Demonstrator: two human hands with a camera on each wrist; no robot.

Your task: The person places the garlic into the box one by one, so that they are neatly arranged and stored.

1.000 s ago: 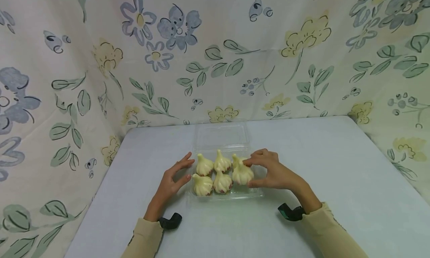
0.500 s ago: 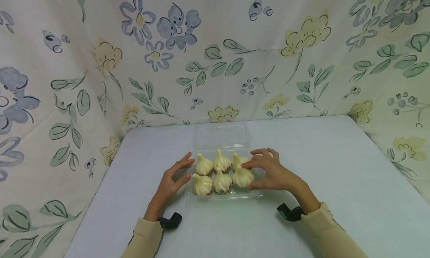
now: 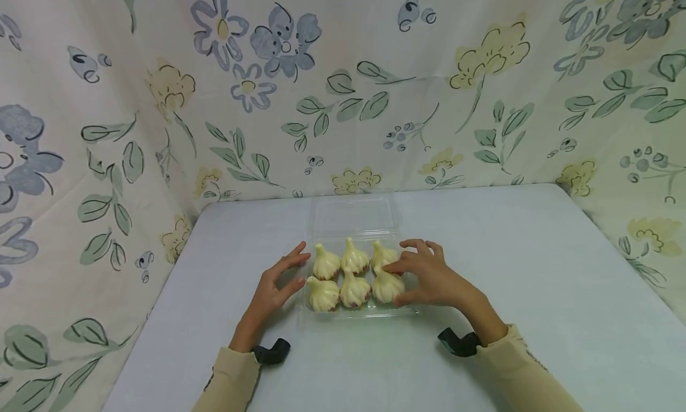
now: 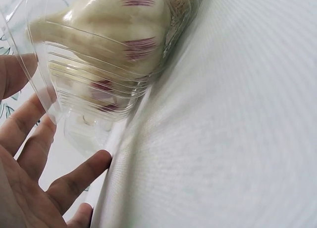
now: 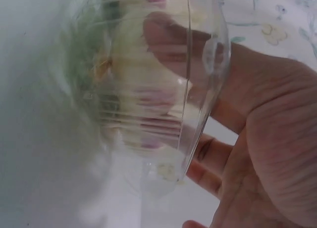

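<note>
Several pale garlic bulbs with purple-streaked skins sit in two rows in a clear plastic clamshell box. My right hand reaches over the box's right edge and holds the front right garlic bulb between thumb and fingers. In the right wrist view the thumb shows through the clear wall, inside the box against the bulb. My left hand stays at the left side with fingers spread and relaxed. The left wrist view has its fingertips right at the box's rim.
The box's clear lid lies folded back, away from me. A white cloth covers the table. Behind and to the left hangs a floral curtain. Black wrist mounts sit below both hands.
My right hand has lowered the garlic bulb into the front right place in the box, shifting slightly down. The left hand has stayed where it was.
</note>
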